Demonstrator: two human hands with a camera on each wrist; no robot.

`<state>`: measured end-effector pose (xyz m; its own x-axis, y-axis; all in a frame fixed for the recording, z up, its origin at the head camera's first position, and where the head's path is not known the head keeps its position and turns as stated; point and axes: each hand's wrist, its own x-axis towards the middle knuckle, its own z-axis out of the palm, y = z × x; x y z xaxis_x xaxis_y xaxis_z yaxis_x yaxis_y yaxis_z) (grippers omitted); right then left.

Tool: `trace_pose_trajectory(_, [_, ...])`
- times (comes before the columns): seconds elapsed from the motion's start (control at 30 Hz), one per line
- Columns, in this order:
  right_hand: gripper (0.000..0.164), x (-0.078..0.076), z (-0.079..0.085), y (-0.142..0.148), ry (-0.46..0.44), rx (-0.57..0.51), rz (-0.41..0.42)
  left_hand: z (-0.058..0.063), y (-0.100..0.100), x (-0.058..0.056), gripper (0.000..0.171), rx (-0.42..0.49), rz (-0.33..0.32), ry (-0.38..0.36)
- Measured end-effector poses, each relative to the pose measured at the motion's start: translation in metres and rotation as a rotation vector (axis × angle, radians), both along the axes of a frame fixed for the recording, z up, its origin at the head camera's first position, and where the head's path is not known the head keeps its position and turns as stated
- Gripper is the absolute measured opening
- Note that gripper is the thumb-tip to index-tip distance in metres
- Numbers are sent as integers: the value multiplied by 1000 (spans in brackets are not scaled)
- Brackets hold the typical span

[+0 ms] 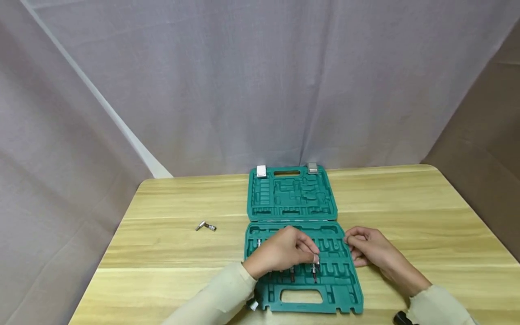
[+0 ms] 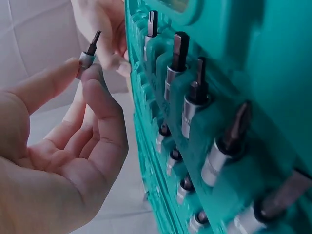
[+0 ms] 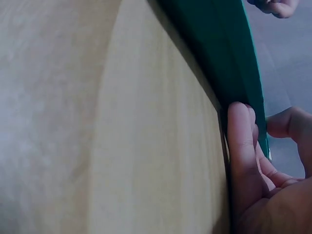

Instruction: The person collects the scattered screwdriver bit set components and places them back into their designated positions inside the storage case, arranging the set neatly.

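A green plastic socket case lies unfolded on the table, lid part toward the back. Over its near half, my left hand pinches a small bit socket between thumb and forefinger, its dark narrow tip pointing up in the left wrist view. Several silver bit sockets with dark tips sit in rows of slots beside that hand. My right hand grips the case's right side edge, thumb at the rim and fingers along the outer wall.
Two small metal bit sockets lie on the wooden table left of the case. Grey cloth hangs behind the table and at its sides. Metal latches stand at the lid's far edge.
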<state>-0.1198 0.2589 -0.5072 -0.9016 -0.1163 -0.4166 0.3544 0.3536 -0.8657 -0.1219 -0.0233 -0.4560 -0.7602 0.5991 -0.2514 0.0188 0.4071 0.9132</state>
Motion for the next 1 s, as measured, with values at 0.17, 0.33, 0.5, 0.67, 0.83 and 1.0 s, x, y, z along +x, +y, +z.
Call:
trace_pose_trajectory(0.17, [24, 1, -2, 2, -7, -9, -15, -3, 13, -1, 8, -43, -34, 21])
trace_pose_trajectory(0.33, [24, -1, -4, -2, -3, -11, -9, -11, 21, 2, 7, -98, -32, 93])
trace_pose_trajectory(0.5, [22, -1, -3, -6, 5, -29, -1, -15, 25, 7, 7, -175, -42, 245])
trace_pose_trajectory(0.67, [24, -1, -2, -5, 15, -19, 12, -17, 30, 8, 21, -250, -72, 388])
trace_pose_trajectory(0.83, [24, -1, -3, -4, 6, -9, 6, -16, 35, 6, 40, -280, -96, 468])
trace_pose_trajectory(1.0, [22, 1, -2, -3, 10, -2, -2, -12, 42, 3, 34, -344, -87, 417])
